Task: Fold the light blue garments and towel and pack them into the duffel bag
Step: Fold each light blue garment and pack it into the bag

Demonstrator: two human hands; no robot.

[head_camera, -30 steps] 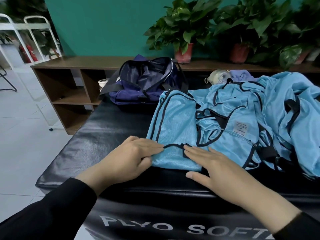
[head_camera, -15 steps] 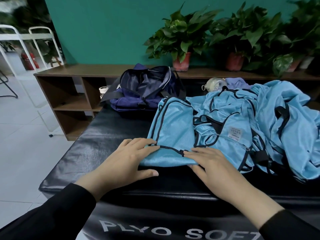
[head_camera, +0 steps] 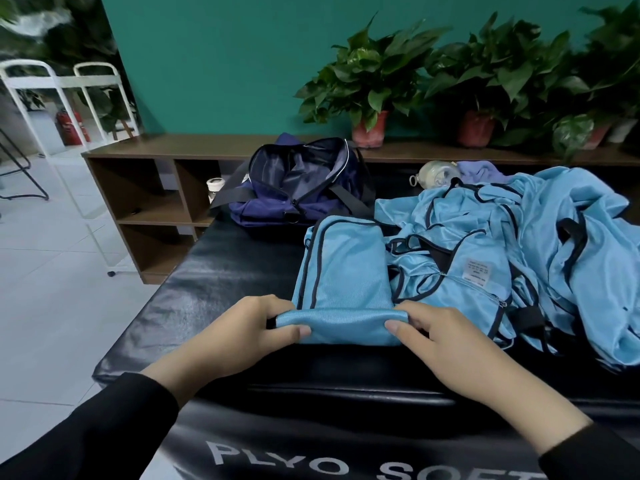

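Note:
A narrow folded light blue garment [head_camera: 341, 271] with dark piping lies on the black padded box [head_camera: 221, 278]. Its near end is rolled up into a thick fold. My left hand [head_camera: 239, 336] grips the left end of that fold, thumb under and fingers over it. My right hand [head_camera: 446, 341] grips the right end the same way. To the right, a loose heap of light blue garments [head_camera: 540, 258] spreads over the box. The navy duffel bag [head_camera: 298, 181] stands unzipped and open at the box's far side.
A clear bottle [head_camera: 433, 173] and a lilac cloth [head_camera: 479, 171] lie behind the heap. A brown low shelf [head_camera: 149, 188] runs along the green wall, with potted plants [head_camera: 372, 84] on top. White metal racks [head_camera: 45, 98] stand at the far left on tiled floor.
Both hands went from lying flat on the garment's near edge to gripping it. The near end is now turned over into a rolled fold.

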